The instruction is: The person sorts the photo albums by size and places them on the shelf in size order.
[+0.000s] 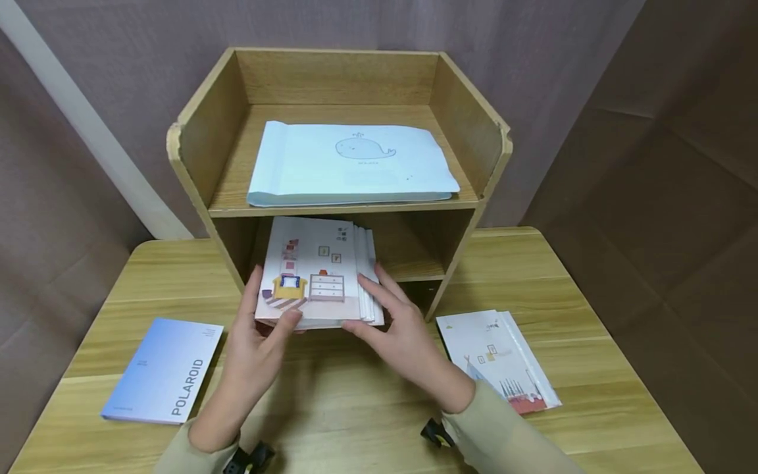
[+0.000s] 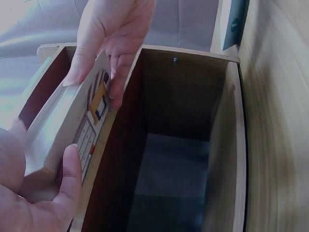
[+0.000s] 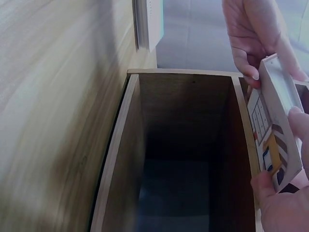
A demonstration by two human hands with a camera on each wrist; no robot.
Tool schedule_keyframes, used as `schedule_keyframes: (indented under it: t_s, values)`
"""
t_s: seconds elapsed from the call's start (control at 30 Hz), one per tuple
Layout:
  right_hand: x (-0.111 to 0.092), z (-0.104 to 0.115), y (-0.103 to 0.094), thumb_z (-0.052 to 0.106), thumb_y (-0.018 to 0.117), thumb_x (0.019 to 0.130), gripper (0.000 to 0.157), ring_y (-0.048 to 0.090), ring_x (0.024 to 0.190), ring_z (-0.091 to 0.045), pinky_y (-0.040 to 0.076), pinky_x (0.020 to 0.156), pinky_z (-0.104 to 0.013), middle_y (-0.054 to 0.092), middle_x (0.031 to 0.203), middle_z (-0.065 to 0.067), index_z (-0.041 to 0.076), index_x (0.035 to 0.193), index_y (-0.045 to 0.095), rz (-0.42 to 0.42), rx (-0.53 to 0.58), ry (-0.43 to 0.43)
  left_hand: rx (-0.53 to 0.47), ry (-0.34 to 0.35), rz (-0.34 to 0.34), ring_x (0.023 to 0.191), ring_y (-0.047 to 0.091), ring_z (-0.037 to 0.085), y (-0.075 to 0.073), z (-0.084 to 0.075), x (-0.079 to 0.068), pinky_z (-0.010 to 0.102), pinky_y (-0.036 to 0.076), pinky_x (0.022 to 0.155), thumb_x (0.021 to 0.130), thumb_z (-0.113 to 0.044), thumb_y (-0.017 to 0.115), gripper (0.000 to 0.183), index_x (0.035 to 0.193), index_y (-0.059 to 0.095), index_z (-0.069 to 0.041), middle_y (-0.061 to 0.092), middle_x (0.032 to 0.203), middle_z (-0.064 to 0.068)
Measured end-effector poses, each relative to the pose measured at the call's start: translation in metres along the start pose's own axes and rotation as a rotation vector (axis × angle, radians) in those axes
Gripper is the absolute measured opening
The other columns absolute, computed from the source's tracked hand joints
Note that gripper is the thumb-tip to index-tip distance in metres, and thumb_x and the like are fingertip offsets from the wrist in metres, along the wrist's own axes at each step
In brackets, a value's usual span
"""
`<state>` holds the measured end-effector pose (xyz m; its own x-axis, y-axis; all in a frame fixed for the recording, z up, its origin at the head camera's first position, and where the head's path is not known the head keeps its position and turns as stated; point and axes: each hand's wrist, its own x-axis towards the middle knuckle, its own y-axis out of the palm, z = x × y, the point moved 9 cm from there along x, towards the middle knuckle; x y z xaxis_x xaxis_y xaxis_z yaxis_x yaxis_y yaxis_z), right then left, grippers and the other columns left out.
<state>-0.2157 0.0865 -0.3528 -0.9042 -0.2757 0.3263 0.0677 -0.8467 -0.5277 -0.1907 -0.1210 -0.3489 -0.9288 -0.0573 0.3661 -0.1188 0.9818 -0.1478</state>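
Observation:
A stack of several thin white notebooks (image 1: 320, 266), the top cover printed with a yellow bed and a chest of drawers, lies tilted at the mouth of the wooden shelf's (image 1: 343, 212) middle compartment. My left hand (image 1: 251, 349) grips its left end, thumb on the near edge and fingers curling underneath. At the right end, my right hand (image 1: 403, 336) holds the stack with thumb along the near edge and fingers on the cover side. Both wrist views show the stack's long edge (image 2: 58, 121) between the two hands, beside the shelf board. The fingers beneath are partly hidden.
On the top shelf lies a pale blue-white book with a whale drawing (image 1: 355, 158). A blue POLAROID book (image 1: 162, 372) rests on the wooden table (image 1: 331, 408) to the left, and white illustrated notebooks (image 1: 494, 359) to the right. A dark lower compartment (image 2: 176, 96) shows in the wrist views.

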Motion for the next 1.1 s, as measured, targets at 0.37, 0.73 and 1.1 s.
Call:
schedule_keyframes:
  t_s: [0.37, 0.73, 1.1]
  values:
    - [0.009, 0.008, -0.005, 0.049, 0.068, 0.085, 0.063, 0.041, 0.132, -0.02, 0.045, 0.1, -0.036, 0.037, 0.151, -0.008, 0.023, 0.141, 0.052, -0.042, -0.164, -0.009, 0.104, 0.119, 0.034, 0.11, 0.054, 0.02, 0.004, 0.0, 0.004, 0.02, 0.051, 0.086, 0.08, -0.002, 0.077, 0.098, 0.155, 0.014, -0.012, 0.038, 0.142, 0.013]
    - [0.025, 0.008, 0.003, 0.045, 0.065, 0.089, 0.063, 0.044, 0.13, -0.028, 0.045, 0.1, -0.04, 0.039, 0.149, -0.015, 0.018, 0.143, 0.048, -0.029, -0.25, -0.055, 0.176, 0.056, 0.026, 0.102, 0.063, 0.018, -0.003, 0.008, 0.018, 0.022, 0.056, 0.076, 0.084, -0.01, 0.075, 0.092, 0.155, 0.016, -0.014, 0.049, 0.135, 0.014]
    - [0.038, -0.005, 0.012, 0.039, 0.062, 0.093, 0.057, 0.041, 0.133, -0.02, 0.047, 0.097, -0.032, 0.034, 0.153, -0.004, 0.018, 0.144, 0.047, -0.108, -0.115, -0.072, 0.273, 0.066, 0.008, 0.083, 0.066, 0.018, -0.008, 0.016, 0.033, 0.019, 0.055, 0.063, 0.085, -0.017, 0.074, 0.089, 0.154, 0.019, -0.021, 0.059, 0.116, 0.013]
